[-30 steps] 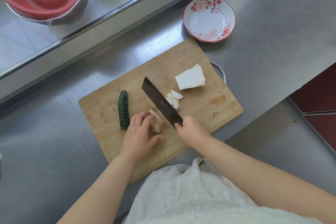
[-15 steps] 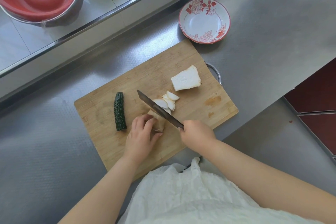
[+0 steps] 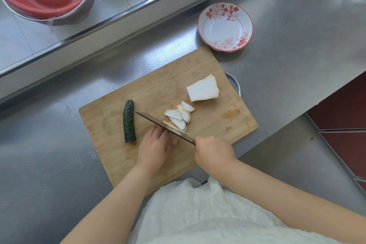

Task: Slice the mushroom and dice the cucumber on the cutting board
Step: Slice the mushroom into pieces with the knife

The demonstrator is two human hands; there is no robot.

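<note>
Risk, fingers: I judge the main danger is the knife [image 3: 158, 124] meeting the left hand [image 3: 153, 149], because its curled fingertips sit right against the blade's near face with almost no mushroom stub left between them.
Risk, stub: the piece under the left hand is mostly hidden and looks small; I expect it could roll or slip out as the blade presses down.
Risk, slices: the cut slices [image 3: 179, 118] lean in a loose fan against the blade's far face, so I think they may stick to it or scatter when it lifts.
Left grip: fingers curled down, holding the mushroom stub on the board [image 3: 208, 61].
Right grip: the right hand [image 3: 213, 154] is wrapped round the knife handle, which it hides, at the board's near edge; the blade runs diagonally away toward the cucumber.
Mushroom: one large uncut block [image 3: 203, 90] lies toward the board's far right corner, apart from the slices.
Cucumber: the cucumber [image 3: 129, 122] lies whole on the board's left part, beside the blade tip, not touching it.
Bench: a flowered bowl [image 3: 225, 26] stands just past the board's far right corner.
</note>
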